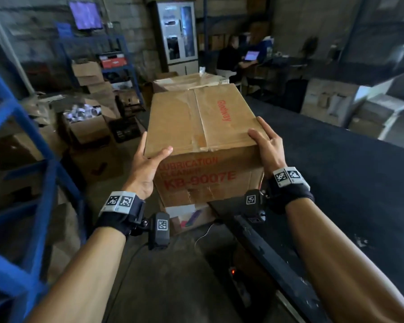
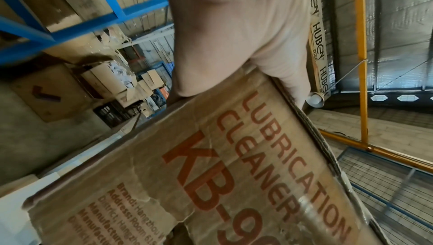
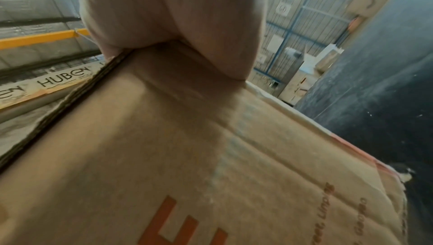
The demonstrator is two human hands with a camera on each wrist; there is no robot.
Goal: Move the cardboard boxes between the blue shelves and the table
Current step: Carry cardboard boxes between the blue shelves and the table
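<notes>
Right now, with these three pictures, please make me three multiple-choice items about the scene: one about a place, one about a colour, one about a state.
1. Where is the blue metal shelf frame relative to the brown cardboard box with red print?
A. to its left
B. to its right
C. on top of it

2. What colour is the "KB-9007E" lettering on the box?
A. green
B. red
C. black

3. How is the box held?
A. by the left hand alone
B. by nobody
C. by both hands at its near top corners

Answers:
1 A, the frame fills the left edge of the head view.
2 B, the print shows red-orange in the head and left wrist views.
3 C, the left hand and right hand each wrap a corner.
</notes>
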